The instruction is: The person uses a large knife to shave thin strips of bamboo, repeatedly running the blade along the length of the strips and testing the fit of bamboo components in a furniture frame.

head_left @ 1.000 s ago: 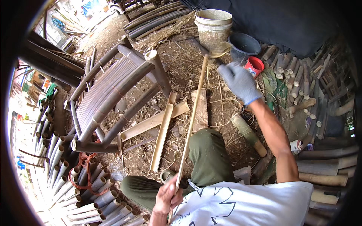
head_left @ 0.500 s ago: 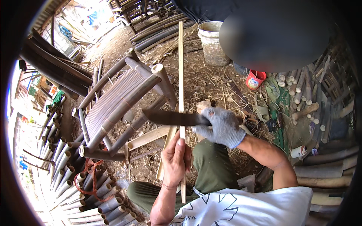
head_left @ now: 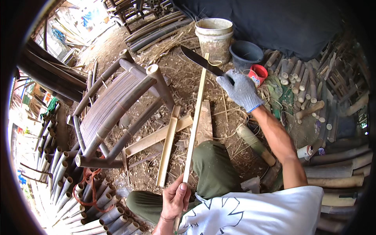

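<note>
Two hands on work — left hand (head_left: 175,199) grips near end of bamboo strip (head_left: 196,121); long axis runs away from body; gloved right hand (head_left: 239,91) holds machete (head_left: 201,61) — blade touching strip's far end.

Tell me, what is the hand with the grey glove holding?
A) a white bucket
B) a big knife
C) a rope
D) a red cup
B: the gloved right hand grips the handle of a big knife with a dark blade, raised beside the top of the long bamboo strip that the bare left hand holds at its lower end.
</note>
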A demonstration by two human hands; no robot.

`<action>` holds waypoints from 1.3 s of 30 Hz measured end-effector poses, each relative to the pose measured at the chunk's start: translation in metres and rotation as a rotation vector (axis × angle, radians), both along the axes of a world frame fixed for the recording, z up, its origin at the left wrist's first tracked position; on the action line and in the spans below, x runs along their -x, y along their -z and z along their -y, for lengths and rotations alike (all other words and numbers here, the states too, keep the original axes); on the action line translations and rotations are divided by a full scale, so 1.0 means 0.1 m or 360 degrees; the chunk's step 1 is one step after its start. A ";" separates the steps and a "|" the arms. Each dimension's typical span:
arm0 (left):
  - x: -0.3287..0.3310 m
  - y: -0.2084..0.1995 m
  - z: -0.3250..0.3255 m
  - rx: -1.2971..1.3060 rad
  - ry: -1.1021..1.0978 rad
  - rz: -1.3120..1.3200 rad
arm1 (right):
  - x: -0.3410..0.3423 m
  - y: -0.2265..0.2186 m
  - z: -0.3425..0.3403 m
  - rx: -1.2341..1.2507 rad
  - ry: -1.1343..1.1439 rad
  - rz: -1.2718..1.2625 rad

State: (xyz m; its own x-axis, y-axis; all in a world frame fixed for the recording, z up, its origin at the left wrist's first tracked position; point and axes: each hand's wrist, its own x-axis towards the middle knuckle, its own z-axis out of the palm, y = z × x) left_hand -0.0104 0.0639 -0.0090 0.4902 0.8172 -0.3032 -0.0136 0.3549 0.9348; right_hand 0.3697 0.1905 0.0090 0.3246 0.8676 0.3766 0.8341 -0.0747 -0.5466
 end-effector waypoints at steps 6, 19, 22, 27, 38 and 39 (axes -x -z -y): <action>0.03 -0.03 0.01 -0.0060 0.0009 -0.0051 | 0.15 -0.06 0.12 -0.0399 -0.0734 0.0654; -0.41 0.15 -1.84 -0.1195 -0.0452 0.0138 | 0.92 -0.08 -0.06 0.0397 -0.0729 -0.1717; -0.62 0.11 -1.88 -0.1168 -0.0218 0.0460 | 1.19 -0.18 -0.24 0.0316 -0.0680 -0.2080; -0.82 -0.09 -1.39 -0.0142 0.0182 0.1067 | 1.02 -0.26 -0.40 0.0186 -0.0639 -0.2588; -0.52 -0.14 -0.91 -0.0231 -0.0299 0.0104 | 0.84 -0.08 0.13 -0.0024 -0.0696 0.0032; -0.52 -0.11 -0.94 -0.0281 -0.0303 0.0020 | 0.92 -0.01 0.25 -0.0097 -0.0762 0.0241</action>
